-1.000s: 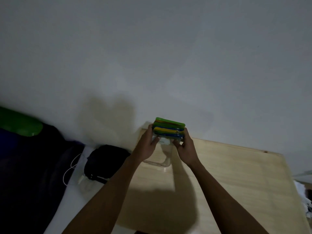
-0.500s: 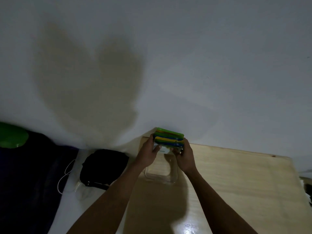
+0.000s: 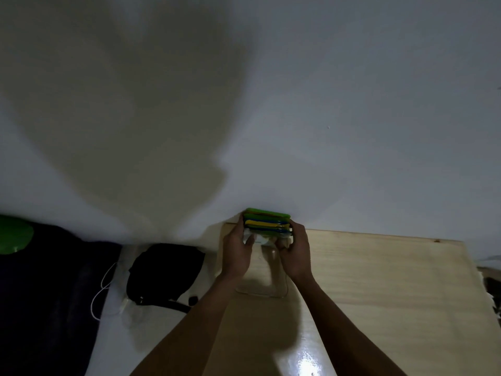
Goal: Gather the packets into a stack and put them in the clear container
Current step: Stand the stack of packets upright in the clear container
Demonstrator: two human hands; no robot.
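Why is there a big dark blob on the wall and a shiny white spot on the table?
Head view: the blob is a soft shadow on the white wall, probably the person's own. The spot is glare on the glossy pale wooden table near the bottom edge. The room is dim, so the clear plastic container under the hands is hard to see.

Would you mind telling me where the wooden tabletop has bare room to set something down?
The light wooden tabletop is bare right of the right hand, out to its far and right edges. The far left corner is crowded: both hands, left hand, hold the green, yellow and blue packet stack above the clear plastic container.
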